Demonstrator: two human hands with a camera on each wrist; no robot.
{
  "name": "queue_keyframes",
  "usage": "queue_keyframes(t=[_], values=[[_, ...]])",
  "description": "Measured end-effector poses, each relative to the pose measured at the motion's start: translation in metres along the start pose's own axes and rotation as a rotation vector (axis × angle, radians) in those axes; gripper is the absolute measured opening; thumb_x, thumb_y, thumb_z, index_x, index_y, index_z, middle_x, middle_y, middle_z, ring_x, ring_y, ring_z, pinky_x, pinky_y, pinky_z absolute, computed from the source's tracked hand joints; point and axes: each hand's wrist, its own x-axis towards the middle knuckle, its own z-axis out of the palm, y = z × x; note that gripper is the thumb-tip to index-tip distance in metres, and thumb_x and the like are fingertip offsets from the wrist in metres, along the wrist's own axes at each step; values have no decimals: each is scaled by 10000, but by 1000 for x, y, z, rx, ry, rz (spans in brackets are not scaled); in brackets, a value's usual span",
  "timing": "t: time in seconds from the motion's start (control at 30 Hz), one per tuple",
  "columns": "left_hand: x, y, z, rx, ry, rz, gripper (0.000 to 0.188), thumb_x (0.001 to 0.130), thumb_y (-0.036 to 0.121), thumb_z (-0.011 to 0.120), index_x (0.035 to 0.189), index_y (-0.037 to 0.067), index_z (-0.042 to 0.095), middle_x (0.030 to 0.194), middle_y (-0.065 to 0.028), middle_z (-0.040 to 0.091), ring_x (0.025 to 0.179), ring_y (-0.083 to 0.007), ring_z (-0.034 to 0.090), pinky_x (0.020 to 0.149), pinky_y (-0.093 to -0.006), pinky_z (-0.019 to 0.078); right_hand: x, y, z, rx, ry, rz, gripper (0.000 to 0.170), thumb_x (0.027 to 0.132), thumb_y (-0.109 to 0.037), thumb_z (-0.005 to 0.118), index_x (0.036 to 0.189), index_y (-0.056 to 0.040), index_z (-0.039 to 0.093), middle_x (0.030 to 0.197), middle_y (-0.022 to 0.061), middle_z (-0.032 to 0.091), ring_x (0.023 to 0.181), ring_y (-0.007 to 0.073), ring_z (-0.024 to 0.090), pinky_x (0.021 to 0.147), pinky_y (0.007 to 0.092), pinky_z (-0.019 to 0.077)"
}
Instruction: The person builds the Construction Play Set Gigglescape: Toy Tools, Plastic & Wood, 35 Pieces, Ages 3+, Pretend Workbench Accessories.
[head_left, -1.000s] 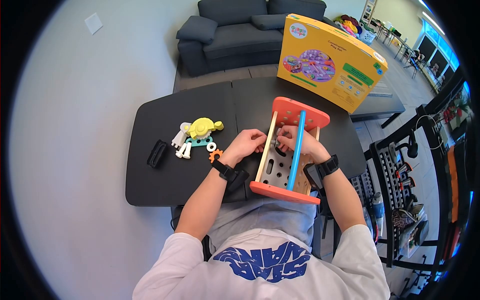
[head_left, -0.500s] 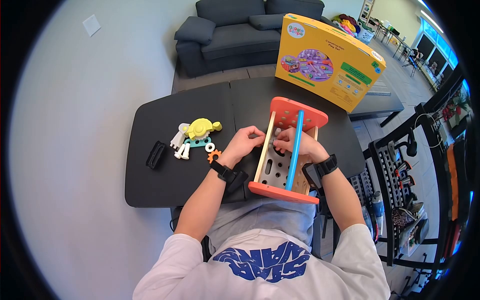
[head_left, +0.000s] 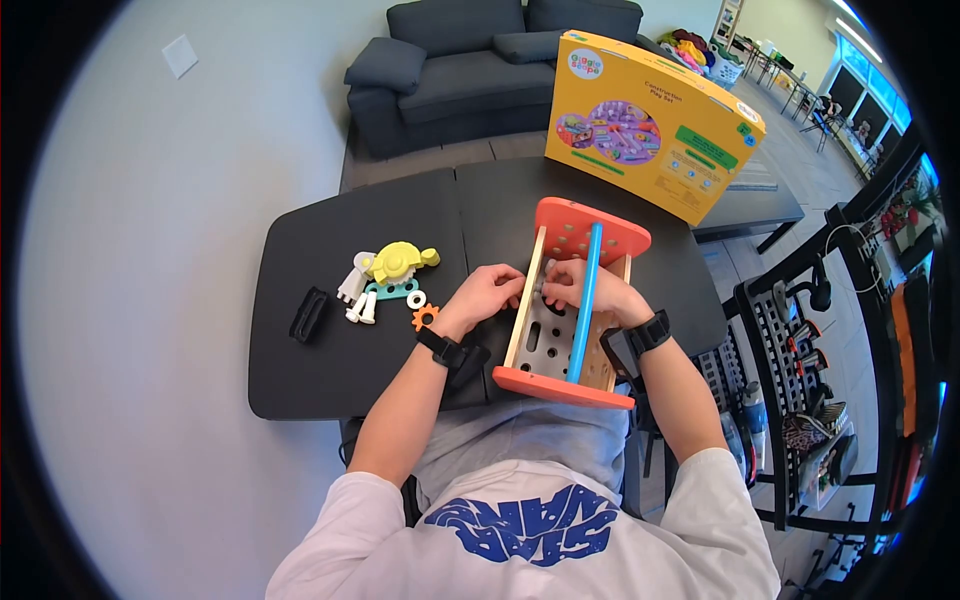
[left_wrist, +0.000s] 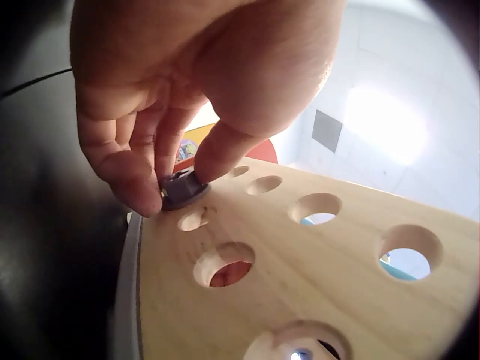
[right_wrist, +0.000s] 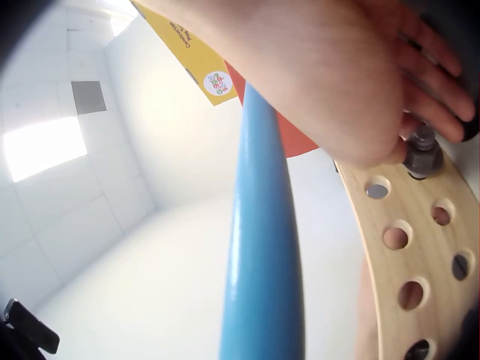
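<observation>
A toy toolbox with orange-red end panels point(head_left: 590, 228), pale wooden sides point(head_left: 525, 300) pierced with holes and a blue rod handle point(head_left: 586, 310) stands on the black table. At its left outer face, my left hand point(head_left: 489, 298) pinches the grey bolt head point(left_wrist: 182, 191) lying against the wood. Inside the box, my right hand point(head_left: 595, 290) reaches under the rod, thumb and fingers around a grey nut point(right_wrist: 424, 161) on the bolt's threaded end. The palm partly hides the fingertips in the right wrist view.
Left on the table point(head_left: 330, 370) lie a yellow toy saw point(head_left: 398, 262), a teal strip point(head_left: 392, 290), white bolts point(head_left: 362, 308), a white ring point(head_left: 416, 299), an orange gear point(head_left: 425, 317) and a black tray point(head_left: 310, 314). A yellow box point(head_left: 650, 130) stands behind the toolbox.
My right fingers have shifted slightly and drawn closer together at the grey nut. My left hand stays at the outer side panel. The whole scene drifts a little leftward with the head.
</observation>
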Motion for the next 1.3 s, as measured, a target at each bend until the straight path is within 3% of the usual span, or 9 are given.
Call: queue_keyframes(t=[0.03,0.1,0.23,0.4,0.63,0.7,0.83,1.13,1.3], values=[[0,-2,-1,0,-1,2,260,1005,157,641,1201,-13,657,1023,-53,708,884,-117,642,793,-265,518,-2,-4,-1,-1,1,0,269,985,-281,659,1035,-17,683,885,70,729,784,126,698,702,280,547],[1,-5,-2,-57,-26,93,245,995,119,647,1198,-17,652,1056,-66,713,954,-130,667,846,-276,533,-6,-13,-5,-289,-29,-28,274,959,-260,691,1011,9,686,872,79,729,779,127,695,716,280,551],[3,-8,-2,-7,-23,165,239,983,87,657,1199,-17,647,1089,-76,714,1010,-139,677,888,-287,540,-6,-15,-6,-322,-65,-25,286,950,-250,702,1008,30,685,865,87,728,771,128,697,698,280,550],[5,-6,0,-81,48,114,168,970,76,673,1112,-14,668,1024,-65,721,957,-133,680,881,-280,539,2,-2,1,31,70,24,246,995,-217,650,1027,26,678,873,84,728,760,131,701,671,269,556],[4,-7,2,-53,86,196,162,965,90,678,1081,-23,680,980,-76,724,903,-138,676,834,-283,546,5,3,0,66,87,27,248,1003,-216,639,1045,25,678,877,76,724,759,125,697,693,261,563],[4,-7,0,-173,44,121,187,979,100,675,1125,-16,673,1014,-61,720,923,-142,680,855,-283,546,4,2,-1,32,25,-20,263,987,-229,662,1033,29,692,865,71,723,751,123,692,692,257,560],[7,-10,-6,-130,-28,1,229,979,102,676,1170,-24,661,1054,-69,715,948,-154,685,878,-291,548,0,-5,-6,-138,-44,-23,277,973,-243,682,1013,30,708,852,64,724,745,121,688,696,256,561],[3,-7,-3,-31,-4,180,188,943,46,675,1125,-6,672,1058,-62,716,978,-135,677,892,-280,536,7,9,2,29,66,-72,277,978,-248,663,1022,20,717,788,61,730,704,121,704,644,256,572],[5,-8,-4,-185,-4,208,142,940,46,676,1073,-3,680,1045,-60,714,984,-127,669,906,-276,522,8,12,2,70,59,-53,283,985,-259,658,1040,14,705,811,58,735,711,122,708,655,251,580]])
